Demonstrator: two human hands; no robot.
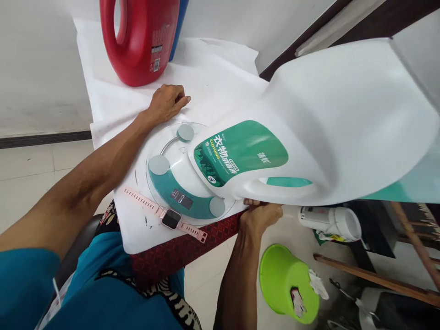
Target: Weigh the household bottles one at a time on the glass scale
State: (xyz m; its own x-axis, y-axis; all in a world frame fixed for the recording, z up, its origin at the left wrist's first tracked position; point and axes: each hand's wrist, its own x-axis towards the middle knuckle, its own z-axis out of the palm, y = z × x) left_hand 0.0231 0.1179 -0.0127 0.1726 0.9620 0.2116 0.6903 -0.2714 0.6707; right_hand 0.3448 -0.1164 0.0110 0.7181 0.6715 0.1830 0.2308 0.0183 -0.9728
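A large white clothing-disinfectant bottle (309,105) with a green label rises close to the camera, its base on a round glass scale (195,211) with a lit display. My left hand (169,103) rests on the white cloth beyond the scale, fingers curled in, with nothing seen in them. By the table's near right edge is my right hand (259,216), just below the bottle's handle. Its fingers are bent and partly hidden, so what they grip cannot be made out. A pink-strapped smartwatch (171,219) lies across the scale's near rim.
A red jug (140,41) stands at the back of the white cloth (220,64), with a blue thing (178,27) behind it. On the floor at right are a lime-green bucket (275,279) with gloves on it, a white container (330,222) and wooden bars (374,279).
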